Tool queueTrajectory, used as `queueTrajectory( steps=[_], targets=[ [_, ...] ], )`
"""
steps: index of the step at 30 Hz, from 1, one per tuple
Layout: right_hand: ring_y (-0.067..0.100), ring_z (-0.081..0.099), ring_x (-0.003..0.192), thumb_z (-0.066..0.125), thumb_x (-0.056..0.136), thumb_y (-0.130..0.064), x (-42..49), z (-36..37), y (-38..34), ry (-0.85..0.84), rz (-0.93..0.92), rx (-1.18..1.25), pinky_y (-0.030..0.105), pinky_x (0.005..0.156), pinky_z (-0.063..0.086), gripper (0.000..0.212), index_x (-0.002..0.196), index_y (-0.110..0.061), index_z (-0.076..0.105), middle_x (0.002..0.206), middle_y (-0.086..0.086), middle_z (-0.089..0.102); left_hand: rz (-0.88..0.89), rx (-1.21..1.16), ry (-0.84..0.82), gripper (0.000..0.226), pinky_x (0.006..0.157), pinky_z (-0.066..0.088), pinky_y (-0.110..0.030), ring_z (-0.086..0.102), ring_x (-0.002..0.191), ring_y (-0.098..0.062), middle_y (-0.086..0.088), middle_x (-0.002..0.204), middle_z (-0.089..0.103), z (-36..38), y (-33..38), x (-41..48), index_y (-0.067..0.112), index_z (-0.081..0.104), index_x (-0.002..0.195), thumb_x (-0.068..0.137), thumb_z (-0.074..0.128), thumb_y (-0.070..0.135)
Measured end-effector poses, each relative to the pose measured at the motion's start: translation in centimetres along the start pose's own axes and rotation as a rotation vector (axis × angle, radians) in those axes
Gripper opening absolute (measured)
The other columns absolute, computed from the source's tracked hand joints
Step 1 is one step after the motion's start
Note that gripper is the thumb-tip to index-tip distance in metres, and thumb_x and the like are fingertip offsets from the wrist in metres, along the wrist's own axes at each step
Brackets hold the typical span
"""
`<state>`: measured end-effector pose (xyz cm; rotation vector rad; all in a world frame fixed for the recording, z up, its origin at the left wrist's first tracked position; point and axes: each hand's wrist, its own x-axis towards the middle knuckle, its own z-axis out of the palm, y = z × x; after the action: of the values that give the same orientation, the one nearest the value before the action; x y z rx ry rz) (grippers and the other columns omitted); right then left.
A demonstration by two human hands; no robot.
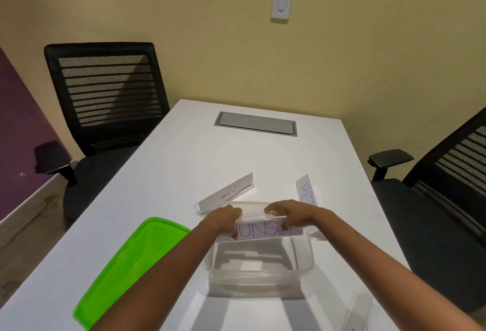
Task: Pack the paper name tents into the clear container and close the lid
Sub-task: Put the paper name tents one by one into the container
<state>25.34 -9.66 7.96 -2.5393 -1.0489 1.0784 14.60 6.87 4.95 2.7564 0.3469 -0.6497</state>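
Observation:
A clear plastic container [260, 273] stands open on the white table [163, 186] in front of me. Over its far side, my left hand [223, 221] and my right hand [286, 215] each grip one end of a white name tent [265, 232] with blue lettering. Beyond the container a second name tent [226, 194] lies tilted. A third name tent [306, 191] stands to the right of it. The green lid [126, 270] lies flat on the table to the left of the container. A clear holder [360, 312] sits at the near right, partly cut off.
A grey cable hatch [256, 123] is set into the far part of the table. Black mesh office chairs stand at the left [107, 99] and at the right [447, 194]. A white switch [282, 2] is on the yellow wall.

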Motion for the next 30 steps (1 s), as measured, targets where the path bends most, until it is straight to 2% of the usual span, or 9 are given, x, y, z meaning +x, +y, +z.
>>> queueTrajectory(
  steps=[6, 14, 19, 23, 26, 30],
  targets=[
    [0.028, 0.043, 0.128, 0.058, 0.082, -0.004, 3.5, 1.9, 0.8, -0.065, -0.004, -0.223, 0.036, 0.105, 0.037, 0.063, 0.139, -0.017, 0.035, 0.142, 0.012, 0.044, -0.057, 0.020, -0.062, 0.059, 0.101, 0.041, -0.038, 0.047, 0.127, -0.031, -0.018, 0.138, 0.042, 2.7, -0.3, 3.0, 0.003, 0.039, 0.133, 0.082, 0.067, 0.015],
    [0.030, 0.041, 0.128, 0.051, 0.085, 0.001, 6.3, 3.8, 1.9, -0.098, -0.011, -0.268, 0.036, 0.103, 0.035, 0.060, 0.140, -0.012, 0.030, 0.142, 0.017, 0.041, -0.065, 0.077, -0.059, 0.055, 0.099, 0.043, -0.041, 0.048, 0.124, -0.033, -0.019, 0.135, 0.042, 4.6, -1.1, 5.2, 0.001, 0.040, 0.131, 0.082, 0.064, 0.008],
    [0.032, 0.044, 0.126, 0.045, 0.088, 0.002, 6.6, 4.5, 2.4, -0.090, -0.023, -0.293, 0.037, 0.102, 0.037, 0.055, 0.140, -0.009, 0.030, 0.141, 0.020, 0.040, -0.026, 0.124, 0.013, 0.047, 0.093, 0.045, -0.039, 0.054, 0.118, -0.031, -0.019, 0.132, 0.047, 5.2, -1.3, 5.3, 0.003, 0.043, 0.128, 0.085, 0.059, 0.011],
    [0.034, 0.046, 0.125, 0.037, 0.092, 0.000, 6.4, 4.9, 2.4, -0.012, -0.048, -0.333, 0.040, 0.101, 0.038, 0.049, 0.140, -0.009, 0.033, 0.141, 0.020, 0.041, -0.018, 0.169, 0.106, 0.039, 0.091, 0.045, -0.037, 0.054, 0.117, -0.029, -0.016, 0.130, 0.052, 5.5, -1.2, 4.8, 0.005, 0.046, 0.127, 0.089, 0.051, 0.014],
    [0.033, 0.048, 0.124, 0.041, 0.093, -0.005, 6.0, 4.9, 2.2, 0.060, -0.048, -0.354, 0.040, 0.101, 0.039, 0.047, 0.140, -0.010, 0.034, 0.141, 0.018, 0.043, -0.031, 0.179, 0.169, 0.035, 0.090, 0.045, -0.038, 0.055, 0.116, -0.030, -0.015, 0.129, 0.052, 5.7, -0.8, 4.3, 0.005, 0.046, 0.126, 0.092, 0.043, 0.012],
    [0.029, 0.050, 0.123, 0.048, 0.093, -0.010, 4.1, 4.6, 2.3, 0.215, -0.072, -0.249, 0.038, 0.100, 0.043, 0.043, 0.135, -0.011, 0.042, 0.140, 0.011, 0.046, -0.028, 0.180, 0.272, 0.030, 0.088, 0.045, -0.040, 0.055, 0.114, -0.032, -0.014, 0.126, 0.053, 5.7, 0.2, 3.2, 0.006, 0.047, 0.123, 0.095, 0.038, 0.014]
  ],
)
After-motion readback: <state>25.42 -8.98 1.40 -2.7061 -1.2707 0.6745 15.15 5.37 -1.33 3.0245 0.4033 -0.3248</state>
